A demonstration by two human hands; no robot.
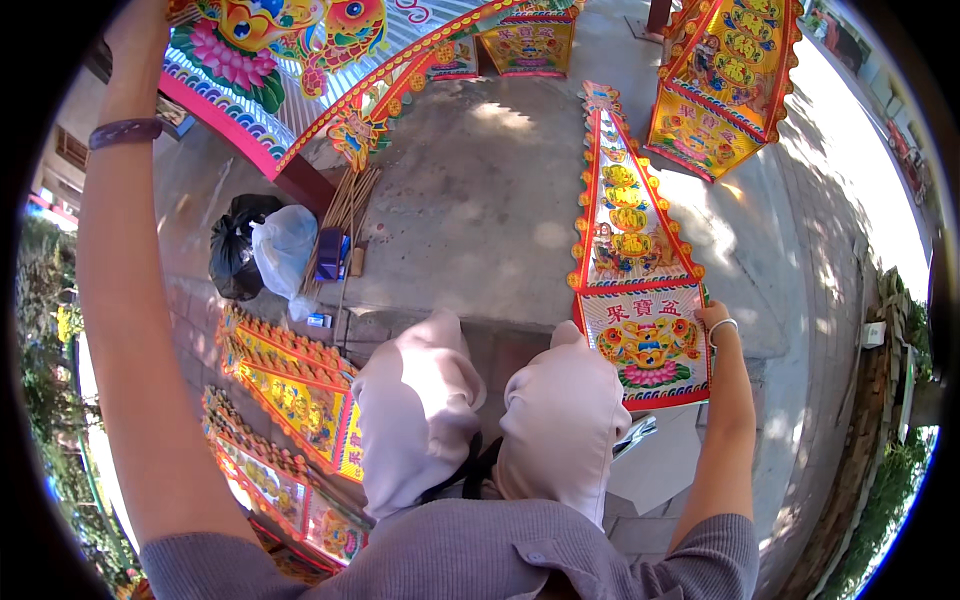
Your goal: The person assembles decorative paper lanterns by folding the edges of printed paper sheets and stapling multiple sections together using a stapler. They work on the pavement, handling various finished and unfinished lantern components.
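Observation:
At the right, my right hand (712,318) pinches the side edge of a tapering printed paper panel (628,236), white and red with gold scalloped borders, a fish-like figure and a pink lotus on its lower section. The panel stretches away from me beside my right knee. My left arm is raised high at the far left, and my left hand (136,30) runs up to the picture's rim with its fingers cut off from view. It is nearest to a large colourful printed panel (300,95) with a pink lotus and a pink lower edge; whether it touches that panel cannot be made out.
A black plastic bag (236,250), a pale plastic bag (284,245), thin wooden sticks (350,205) and a dark blue box (329,254) lie left of centre. Similar panels lie in yellow (290,395) and white stacks at lower left. Another yellow panel (725,80) stands at upper right.

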